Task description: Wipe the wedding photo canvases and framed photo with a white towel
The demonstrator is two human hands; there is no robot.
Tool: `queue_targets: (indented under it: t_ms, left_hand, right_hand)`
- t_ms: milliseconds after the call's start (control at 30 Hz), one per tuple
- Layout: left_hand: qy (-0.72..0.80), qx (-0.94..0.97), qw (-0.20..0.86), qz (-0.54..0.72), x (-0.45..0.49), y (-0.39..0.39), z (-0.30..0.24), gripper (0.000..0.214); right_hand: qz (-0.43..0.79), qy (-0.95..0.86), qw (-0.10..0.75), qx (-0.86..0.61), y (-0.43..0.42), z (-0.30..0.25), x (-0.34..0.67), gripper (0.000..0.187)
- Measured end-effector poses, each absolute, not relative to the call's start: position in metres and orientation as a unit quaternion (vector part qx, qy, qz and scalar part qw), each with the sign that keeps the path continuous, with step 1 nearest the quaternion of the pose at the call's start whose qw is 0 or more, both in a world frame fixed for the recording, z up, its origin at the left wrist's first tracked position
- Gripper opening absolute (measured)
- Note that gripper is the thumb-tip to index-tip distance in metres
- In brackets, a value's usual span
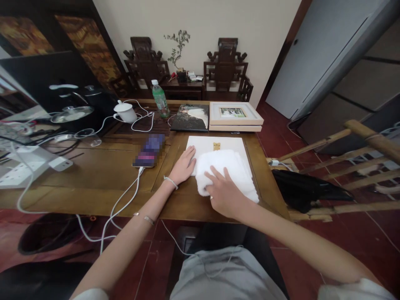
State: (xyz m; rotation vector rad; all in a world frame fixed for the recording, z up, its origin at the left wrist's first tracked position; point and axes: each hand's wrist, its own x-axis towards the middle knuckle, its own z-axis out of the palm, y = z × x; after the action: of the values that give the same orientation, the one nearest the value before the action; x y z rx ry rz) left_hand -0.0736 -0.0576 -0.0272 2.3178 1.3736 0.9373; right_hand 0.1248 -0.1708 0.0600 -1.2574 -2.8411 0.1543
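A folded white towel (229, 166) lies partly over a flat white board (200, 141) near the table's front edge. My right hand (223, 193) rests on the towel. Some of its fingers are spread over the top, while those nearest the rolled left edge curl in and grip the fold; its thumb is hard to make out. My left hand (185, 164) lies open, fingers stretched along the board's left edge. A small tan bear-shaped piece (216, 146) shows on the board just beyond the towel. The board's near part is covered.
Framed pictures (236, 123) and a dark photo panel (190, 118) lie behind the board. Leftward are a green bottle (161, 100), a white lidded cup (125, 112), a charging phone (149, 151) and a power strip (28, 166). White cables hang over the table edge.
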Motion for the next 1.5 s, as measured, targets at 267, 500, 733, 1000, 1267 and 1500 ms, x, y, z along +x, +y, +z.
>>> queue_targets:
  t_ms: [267,500,733,1000,1267,1500]
  left_hand:
    - [0.482,0.802,0.145,0.322,-0.073,-0.059,-0.026,0.051]
    - [0.477,0.803,0.151,0.322,-0.074,-0.059,-0.024,0.050]
    - [0.472,0.807,0.148,0.322,-0.074,-0.058,-0.026,0.051]
    - [0.478,0.808,0.142,0.313,-0.074,-0.059,-0.024,0.051]
    - [0.479,0.798,0.158,0.330,-0.072,-0.060,-0.024,0.052]
    - [0.484,0.722,0.224,0.440,-0.069,-0.073,-0.005,0.060]
  right_hand:
    - [0.052,-0.898,0.016,-0.436,-0.117,0.062,0.123,0.043]
    - [-0.052,-0.879,0.016,-0.474,-0.063,0.048,0.103,0.043]
    - [-0.058,-0.908,-0.017,-0.414,-0.112,0.048,0.106,0.041]
    - [-0.002,-0.921,0.014,-0.390,-0.159,0.063,0.118,0.037]
    - [-0.048,-0.880,0.032,-0.472,-0.074,0.053,0.110,0.041]
    - [-0.024,-0.904,0.035,-0.425,-0.071,0.050,0.085,0.041]
